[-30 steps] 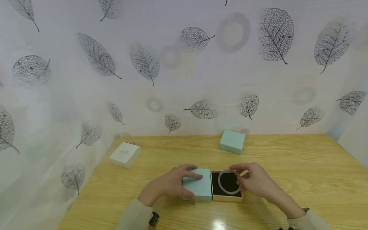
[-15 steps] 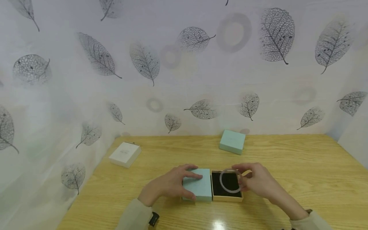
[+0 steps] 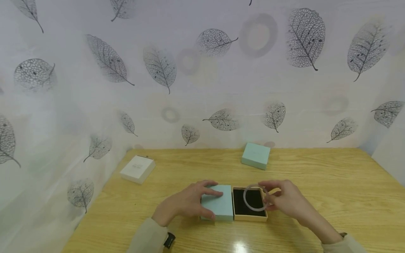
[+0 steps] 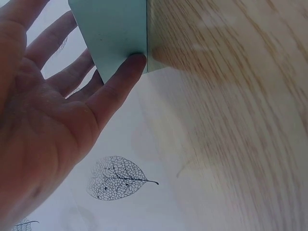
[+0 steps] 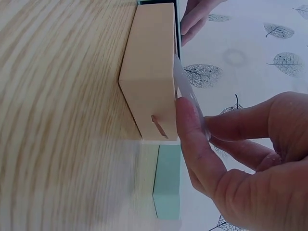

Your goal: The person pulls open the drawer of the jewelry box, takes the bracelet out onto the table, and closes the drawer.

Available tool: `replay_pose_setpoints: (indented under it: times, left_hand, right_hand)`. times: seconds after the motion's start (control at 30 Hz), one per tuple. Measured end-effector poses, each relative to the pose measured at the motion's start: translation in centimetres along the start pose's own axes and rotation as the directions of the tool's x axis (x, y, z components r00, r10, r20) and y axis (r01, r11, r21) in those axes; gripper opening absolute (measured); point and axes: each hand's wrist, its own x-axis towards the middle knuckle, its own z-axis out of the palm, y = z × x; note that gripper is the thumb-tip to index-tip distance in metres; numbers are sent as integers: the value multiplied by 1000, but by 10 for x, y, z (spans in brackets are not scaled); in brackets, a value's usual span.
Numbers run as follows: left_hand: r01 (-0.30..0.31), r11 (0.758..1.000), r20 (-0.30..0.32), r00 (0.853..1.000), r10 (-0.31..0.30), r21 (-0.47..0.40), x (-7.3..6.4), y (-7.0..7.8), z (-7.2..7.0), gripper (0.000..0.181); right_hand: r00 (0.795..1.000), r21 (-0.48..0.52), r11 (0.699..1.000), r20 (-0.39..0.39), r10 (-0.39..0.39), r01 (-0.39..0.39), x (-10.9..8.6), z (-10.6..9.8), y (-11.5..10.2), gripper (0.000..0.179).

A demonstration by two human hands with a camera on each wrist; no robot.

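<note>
Carton (image 3: 136,168) of white card lying near the far left corner of the table (image 3: 332,186); print on its upper face is too small to read. Right of it, nearer the front edge, the left hand (image 3: 190,201) rests with fingers extended and spread over a turquoise box (image 3: 223,207), the index finger across the upper face and the thumb against the near side. The left wrist view adds the palm, the other fingers fanned apart, and the thumb tip on the box's side wall. Just beside this box, on its right, stands an open box (image 3: 250,218) with cream walls and black lining (image 3: 238,208). Beyond it, near the table's far edge and slightly right of that edge's middle, lies a second turquoise box (image 3: 255,154). Over the opening of the cream-walled box, a pale ring (image 3: 245,198) is held tilted, pinched at its right side between thumb and fingers of the right hand (image 3: 284,198). The right wrist view shows the ring nearly edge-on and, unlike the head view, a slit (image 5: 159,127) in the box's outer wall; whether ring and lining touch cannot be told.
</note>
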Motion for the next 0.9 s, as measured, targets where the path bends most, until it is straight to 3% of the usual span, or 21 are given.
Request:
replay_pose_setpoints:
  times: [0.9]
  left_hand:
    - [-10,1000,2,1000,10,-22,1,0,-1,63]
  right_hand:
    - [999,26,999,-38,35,-34,-5,-5,9,47]
